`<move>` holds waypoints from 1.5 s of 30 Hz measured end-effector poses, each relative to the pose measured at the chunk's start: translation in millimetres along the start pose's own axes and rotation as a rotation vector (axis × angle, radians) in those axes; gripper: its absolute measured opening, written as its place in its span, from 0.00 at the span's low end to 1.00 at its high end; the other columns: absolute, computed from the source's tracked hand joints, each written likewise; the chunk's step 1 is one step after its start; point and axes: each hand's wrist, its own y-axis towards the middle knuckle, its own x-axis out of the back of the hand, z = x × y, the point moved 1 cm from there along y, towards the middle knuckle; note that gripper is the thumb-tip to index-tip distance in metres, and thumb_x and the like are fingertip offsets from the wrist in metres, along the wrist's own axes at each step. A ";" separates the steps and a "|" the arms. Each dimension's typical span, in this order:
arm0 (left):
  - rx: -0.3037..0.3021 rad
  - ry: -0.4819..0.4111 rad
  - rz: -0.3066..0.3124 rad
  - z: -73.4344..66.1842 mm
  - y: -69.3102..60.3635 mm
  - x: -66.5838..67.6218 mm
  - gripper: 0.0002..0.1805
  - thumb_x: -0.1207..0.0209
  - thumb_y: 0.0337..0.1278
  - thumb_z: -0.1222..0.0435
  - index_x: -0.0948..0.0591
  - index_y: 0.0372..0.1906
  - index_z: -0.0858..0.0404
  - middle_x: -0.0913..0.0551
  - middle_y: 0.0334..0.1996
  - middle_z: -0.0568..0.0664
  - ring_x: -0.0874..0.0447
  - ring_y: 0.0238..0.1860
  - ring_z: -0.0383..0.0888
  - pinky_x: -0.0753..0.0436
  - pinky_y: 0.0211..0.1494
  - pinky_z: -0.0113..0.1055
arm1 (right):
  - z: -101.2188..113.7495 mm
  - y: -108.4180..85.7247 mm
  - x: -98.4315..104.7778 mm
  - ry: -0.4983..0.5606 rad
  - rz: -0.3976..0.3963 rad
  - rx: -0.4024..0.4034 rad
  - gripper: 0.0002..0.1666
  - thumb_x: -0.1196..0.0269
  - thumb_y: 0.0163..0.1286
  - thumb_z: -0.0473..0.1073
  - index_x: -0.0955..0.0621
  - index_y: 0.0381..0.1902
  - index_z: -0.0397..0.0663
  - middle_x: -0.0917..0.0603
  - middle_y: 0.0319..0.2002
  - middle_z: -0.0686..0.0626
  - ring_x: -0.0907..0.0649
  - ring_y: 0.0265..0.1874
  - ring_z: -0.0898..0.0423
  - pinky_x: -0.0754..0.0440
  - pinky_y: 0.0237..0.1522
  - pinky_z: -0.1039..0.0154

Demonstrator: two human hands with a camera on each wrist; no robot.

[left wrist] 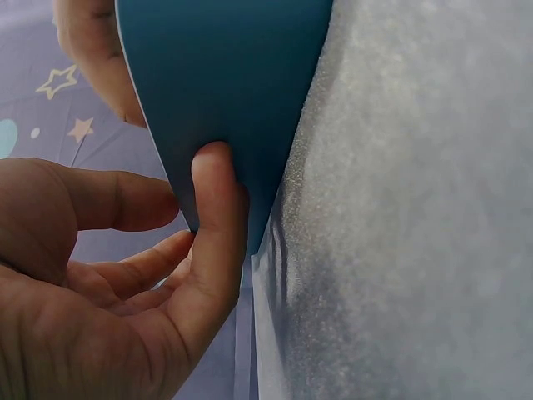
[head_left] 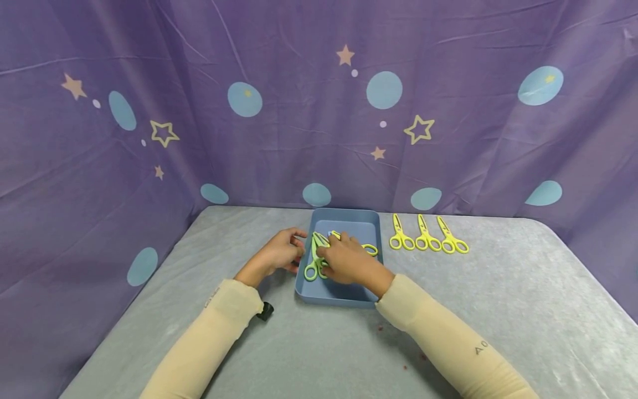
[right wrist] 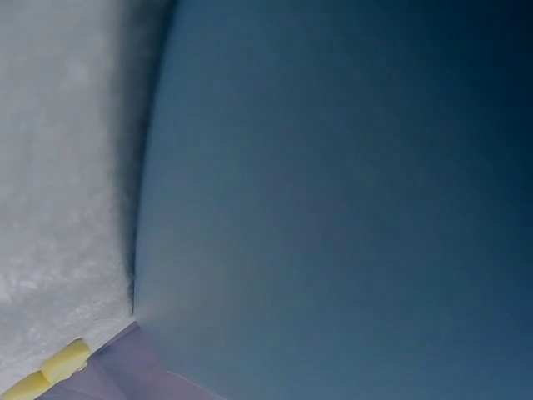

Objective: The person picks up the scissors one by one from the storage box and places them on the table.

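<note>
The left grip point(head_left: 281, 251), spread, touches the tray point(head_left: 339, 302); whether the right grip point(head_left: 349, 259) pinches green scissors point(head_left: 314, 257), I cannot tell.

head: high, forward-down | wrist views: low, close | shared: blue tray point(head_left: 335, 302)

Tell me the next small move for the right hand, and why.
Probably the right hand should lift the yellow scissors out of the tray: they show beside that hand, three yellow pairs lie in a row on the table to the tray's right, and the left hand touches the tray's left side, which might steady it.
</note>
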 end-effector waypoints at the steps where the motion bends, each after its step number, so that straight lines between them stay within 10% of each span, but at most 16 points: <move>1: 0.000 0.001 0.001 0.0 -0.1 0.0 0.26 0.48 0.71 0.74 0.31 0.72 0.66 0.27 0.48 0.59 0.20 0.35 0.50 0.13 0.30 0.43 | 0.5 0.6 0.1 0.001 0.005 0.000 0.15 0.32 0.71 0.52 0.17 0.53 0.58 0.20 0.46 0.44 0.24 0.46 0.42 0.21 0.47 0.43; 26: 0.004 -0.007 0.005 -1.7 -1.4 0.2 0.26 0.48 0.72 0.74 0.32 0.72 0.66 0.27 0.49 0.60 0.21 0.34 0.50 0.13 0.31 0.44 | -2.2 5.5 -1.8 -0.022 0.116 -0.086 0.17 0.32 0.68 0.56 0.19 0.51 0.62 0.24 0.62 0.39 0.28 0.52 0.39 0.27 0.53 0.44; 45: 0.010 -0.010 -0.004 -0.4 -0.8 -0.1 0.26 0.48 0.72 0.74 0.32 0.72 0.66 0.28 0.49 0.60 0.21 0.34 0.51 0.14 0.30 0.43 | -10.3 -1.4 2.7 0.014 0.067 -0.052 0.21 0.26 0.64 0.55 0.17 0.51 0.59 0.23 0.48 0.44 0.30 0.42 0.44 0.27 0.43 0.50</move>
